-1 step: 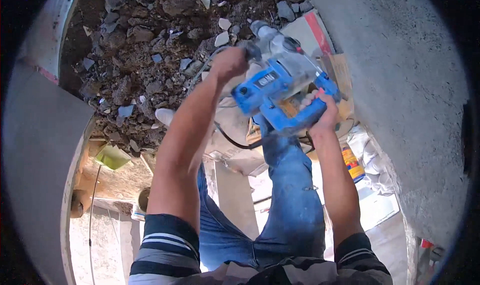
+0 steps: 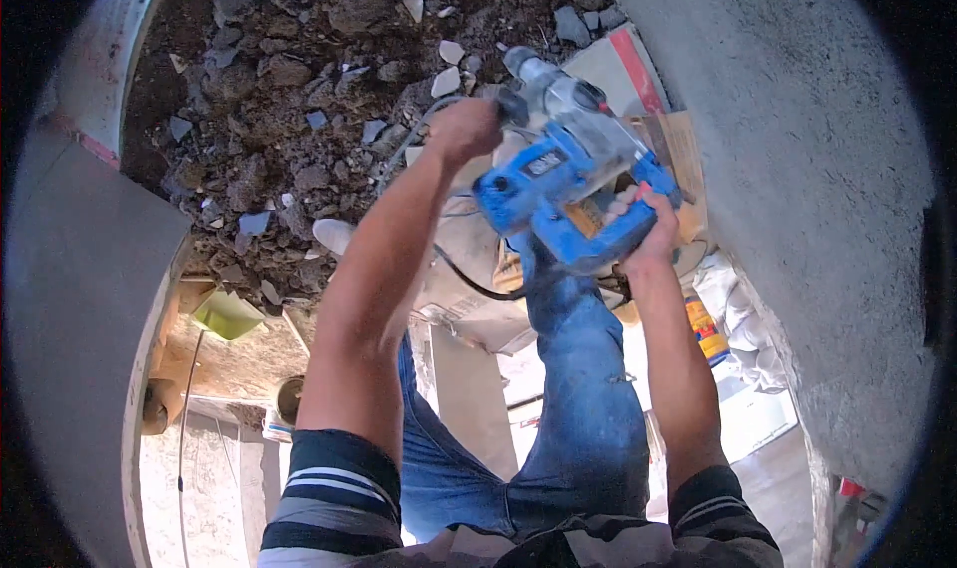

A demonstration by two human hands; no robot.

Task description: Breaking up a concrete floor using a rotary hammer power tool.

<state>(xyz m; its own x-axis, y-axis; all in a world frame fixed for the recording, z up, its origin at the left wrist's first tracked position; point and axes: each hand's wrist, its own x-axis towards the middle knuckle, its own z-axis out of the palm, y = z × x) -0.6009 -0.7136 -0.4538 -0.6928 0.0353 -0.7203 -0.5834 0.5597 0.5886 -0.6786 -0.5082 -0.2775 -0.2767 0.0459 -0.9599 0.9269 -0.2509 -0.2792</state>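
Observation:
A blue and grey rotary hammer drill is held across the upper middle, its chuck end pointing up and left toward the rubble. My left hand is closed around the dark side handle near the front of the tool. At the rear, my right hand wraps the blue D-shaped handle. Whether a finger presses the trigger cannot be made out. A black cord curves below the drill. Broken soil and rubble lies beyond my left forearm; the tip of the tool is small and does not show clearly against it.
A grey concrete wall runs down the right side. On the left stands a grey panel edge. A yellow-green scoop-like piece, a yellow and blue can and white bags are around my legs. A light shoe touches the rubble.
The drill has shifted very slightly right and down, with both hands keeping their hold on it.

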